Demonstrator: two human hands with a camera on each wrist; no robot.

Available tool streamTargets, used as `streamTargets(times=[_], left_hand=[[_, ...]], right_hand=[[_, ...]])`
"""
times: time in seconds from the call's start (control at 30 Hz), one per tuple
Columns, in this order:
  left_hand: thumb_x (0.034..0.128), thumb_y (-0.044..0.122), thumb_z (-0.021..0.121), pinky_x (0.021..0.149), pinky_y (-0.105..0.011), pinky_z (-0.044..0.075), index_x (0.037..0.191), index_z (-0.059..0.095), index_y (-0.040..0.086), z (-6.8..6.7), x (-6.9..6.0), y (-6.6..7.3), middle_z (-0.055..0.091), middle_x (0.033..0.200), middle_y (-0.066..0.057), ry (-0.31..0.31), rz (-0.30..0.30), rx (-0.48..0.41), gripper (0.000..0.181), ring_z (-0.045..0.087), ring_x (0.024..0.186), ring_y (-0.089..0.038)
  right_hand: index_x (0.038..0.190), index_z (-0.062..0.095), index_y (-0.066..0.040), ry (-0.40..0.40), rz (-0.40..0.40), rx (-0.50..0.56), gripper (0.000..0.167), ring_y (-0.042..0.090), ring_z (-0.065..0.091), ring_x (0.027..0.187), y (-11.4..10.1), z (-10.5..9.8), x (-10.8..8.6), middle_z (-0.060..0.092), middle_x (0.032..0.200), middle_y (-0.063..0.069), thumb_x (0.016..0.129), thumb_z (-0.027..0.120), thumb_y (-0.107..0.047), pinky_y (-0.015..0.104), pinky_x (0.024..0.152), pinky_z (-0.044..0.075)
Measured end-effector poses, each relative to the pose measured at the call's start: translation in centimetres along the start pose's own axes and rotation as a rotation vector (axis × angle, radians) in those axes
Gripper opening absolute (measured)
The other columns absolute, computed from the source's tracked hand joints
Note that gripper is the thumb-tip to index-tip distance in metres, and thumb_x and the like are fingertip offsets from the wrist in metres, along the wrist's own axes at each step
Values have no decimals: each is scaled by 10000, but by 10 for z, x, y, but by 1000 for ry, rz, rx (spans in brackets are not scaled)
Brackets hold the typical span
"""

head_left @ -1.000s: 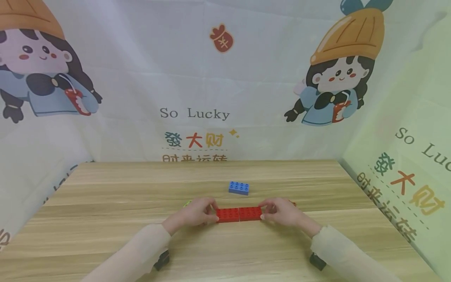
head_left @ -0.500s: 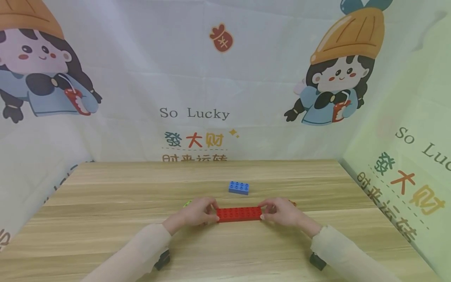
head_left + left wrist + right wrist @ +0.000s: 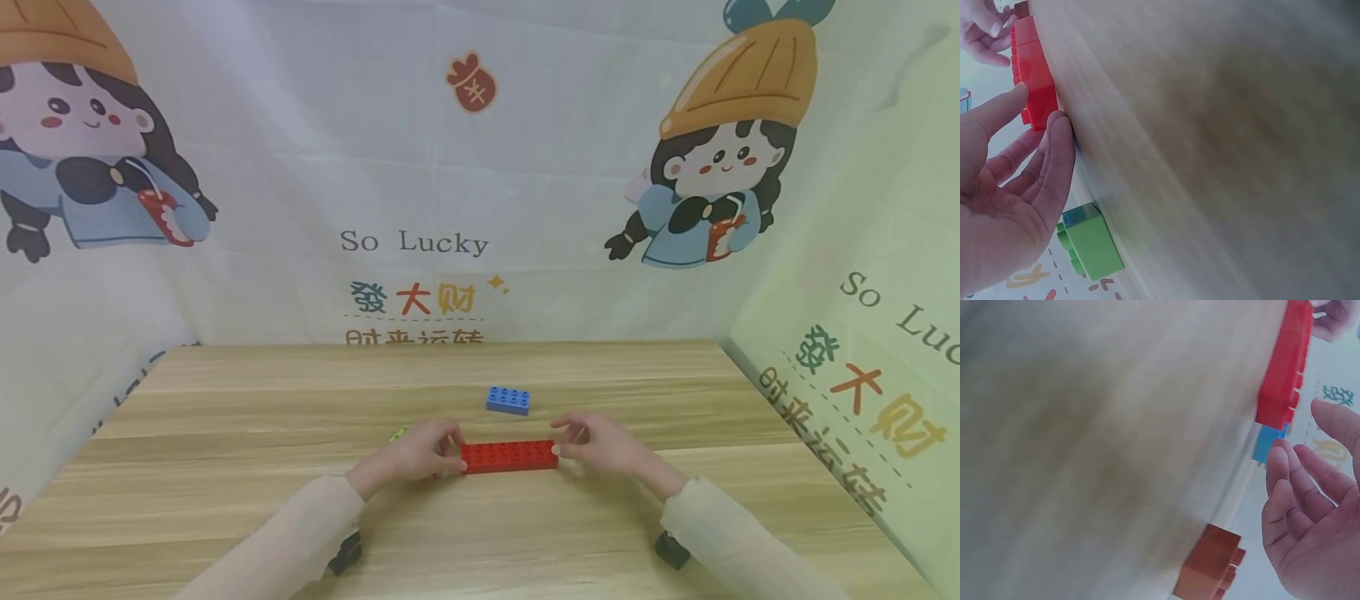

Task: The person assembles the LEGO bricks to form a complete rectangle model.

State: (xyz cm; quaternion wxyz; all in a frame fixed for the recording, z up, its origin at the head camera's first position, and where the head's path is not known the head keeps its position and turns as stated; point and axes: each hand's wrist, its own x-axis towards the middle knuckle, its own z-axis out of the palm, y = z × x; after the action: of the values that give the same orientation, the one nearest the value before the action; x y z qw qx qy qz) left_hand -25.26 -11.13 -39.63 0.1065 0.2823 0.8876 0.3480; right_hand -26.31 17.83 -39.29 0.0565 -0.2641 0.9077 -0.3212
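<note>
Two red toy building bricks lie end to end on the table as one straight row, the left brick (image 3: 486, 457) meeting the right brick (image 3: 533, 455). My left hand (image 3: 420, 450) holds the row's left end; in the left wrist view the thumb lies on the studded side of the red brick (image 3: 1036, 81) and the fingers are at its end. At the other end is my right hand (image 3: 603, 446), its fingers loosely bent. The right wrist view shows a gap between this hand (image 3: 1316, 512) and the red brick (image 3: 1282, 381), with nothing held.
A blue brick (image 3: 508, 401) lies beyond the red row. Beside my left hand is a green brick (image 3: 1094, 244), mostly hidden in the head view. An orange-brown brick (image 3: 1208, 562) lies near my right hand. A printed cloth (image 3: 300, 167) surrounds the wooden table (image 3: 510, 542).
The thin gap between the two red bricks has closed up. My right hand's fingers have since spread and come off the right brick; my left hand has stayed in place.
</note>
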Motion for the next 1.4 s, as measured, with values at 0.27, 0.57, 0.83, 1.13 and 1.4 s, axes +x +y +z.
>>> streamTargets(times=[0.27,0.57,0.83,1.13,1.4], left_hand=[[801,93,645,436,-260,414,934,530,3,-1,-1,1,564,649,-25,-5,4,-14,198,513,516,-143],[803,100,644,444,-265,425,939,533,11,0,0,0,564,646,-9,-2,-5,-11,197,519,516,-139],[799,108,650,445,-264,422,938,536,16,0,1,-1,565,645,-1,-4,-11,-18,202,517,516,-133],[800,119,651,440,-266,423,942,535,19,1,1,-1,564,650,-3,-3,-24,-29,209,510,511,-129],[799,124,652,439,-262,426,942,536,24,1,0,0,563,647,3,-1,-27,-16,210,517,514,-132]], right_hand=[[1120,559,1,66,-16,63,351,153,537,731,1,-6,14,591,873,14,822,623,-173,289,593,451],[1142,555,-18,99,38,110,356,189,531,799,3,-8,38,582,959,64,819,625,-151,301,644,453],[1146,557,-58,75,94,93,388,202,518,865,4,-7,56,565,1023,48,803,651,-212,316,692,449],[1175,538,-93,36,121,107,438,216,505,937,6,-2,64,533,1113,58,789,666,-255,359,776,427],[1187,524,-89,8,152,137,456,214,511,946,6,3,67,521,1102,64,782,672,-239,368,800,419]])
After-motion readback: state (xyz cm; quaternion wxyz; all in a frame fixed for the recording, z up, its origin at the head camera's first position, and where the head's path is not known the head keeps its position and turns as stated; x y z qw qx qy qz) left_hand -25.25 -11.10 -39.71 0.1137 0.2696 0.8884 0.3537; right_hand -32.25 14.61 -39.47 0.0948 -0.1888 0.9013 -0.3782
